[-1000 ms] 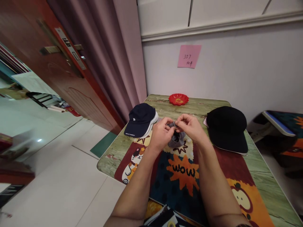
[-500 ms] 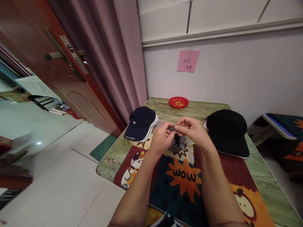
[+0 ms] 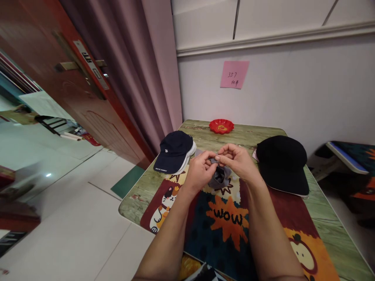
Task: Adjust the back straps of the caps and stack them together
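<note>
Over the middle of the table, my left hand point(image 3: 199, 171) and my right hand point(image 3: 238, 160) meet with fingers pinched. Between their fingertips is the strap of what looks like a grey cap point(image 3: 224, 182). The cap's grey fabric and dark opening show below the fingers, and the rest is hidden behind my hands. To the left, a navy cap point(image 3: 173, 150) with small white marks rests on top of a white cap point(image 3: 187, 160). On the right lies a black cap point(image 3: 283, 166), with a pale edge of something showing under it.
A red scalloped dish point(image 3: 221, 126) stands at the table's back edge. A patterned mat point(image 3: 216, 238) covers the front of the green wood-look table point(image 3: 134, 203). On the wall is a pink note point(image 3: 234, 75). A brown door point(image 3: 96, 113) and a curtain point(image 3: 158, 70) border the left.
Both hands stay pinched at the strap with hardly any movement. The cap's dark opening shows slightly more below them. The view has shifted very slightly.
</note>
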Demonstrator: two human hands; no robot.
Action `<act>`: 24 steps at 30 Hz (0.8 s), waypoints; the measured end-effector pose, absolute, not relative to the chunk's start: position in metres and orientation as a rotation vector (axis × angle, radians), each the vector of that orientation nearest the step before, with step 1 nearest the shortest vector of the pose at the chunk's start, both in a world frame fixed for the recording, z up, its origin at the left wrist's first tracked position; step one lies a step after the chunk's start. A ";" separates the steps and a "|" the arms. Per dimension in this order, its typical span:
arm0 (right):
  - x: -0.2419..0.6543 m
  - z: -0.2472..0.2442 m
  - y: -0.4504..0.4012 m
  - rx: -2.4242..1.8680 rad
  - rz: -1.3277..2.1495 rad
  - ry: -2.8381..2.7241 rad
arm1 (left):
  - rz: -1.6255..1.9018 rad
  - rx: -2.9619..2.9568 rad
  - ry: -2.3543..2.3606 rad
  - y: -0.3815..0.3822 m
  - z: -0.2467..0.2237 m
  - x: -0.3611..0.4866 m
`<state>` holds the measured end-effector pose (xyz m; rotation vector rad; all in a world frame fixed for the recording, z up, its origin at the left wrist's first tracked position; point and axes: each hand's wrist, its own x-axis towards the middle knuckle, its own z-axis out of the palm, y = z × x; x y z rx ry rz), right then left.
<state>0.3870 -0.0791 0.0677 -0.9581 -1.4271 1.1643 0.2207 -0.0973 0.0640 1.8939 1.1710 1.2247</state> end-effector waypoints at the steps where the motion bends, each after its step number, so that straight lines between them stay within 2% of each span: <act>1: 0.385 0.068 -0.079 -0.963 1.144 -1.416 | 1.245 1.878 1.157 -0.096 0.063 0.219; 10: 0.387 0.072 -0.080 -1.064 0.944 -1.836 | 1.434 1.423 1.104 -0.087 0.057 0.210; 19: 0.381 0.062 -0.075 -1.098 0.754 -1.776 | 1.410 1.124 0.919 -0.091 0.058 0.214; 24: 0.380 0.063 -0.076 -1.094 0.633 -1.822 | 1.502 1.030 0.977 -0.086 0.056 0.219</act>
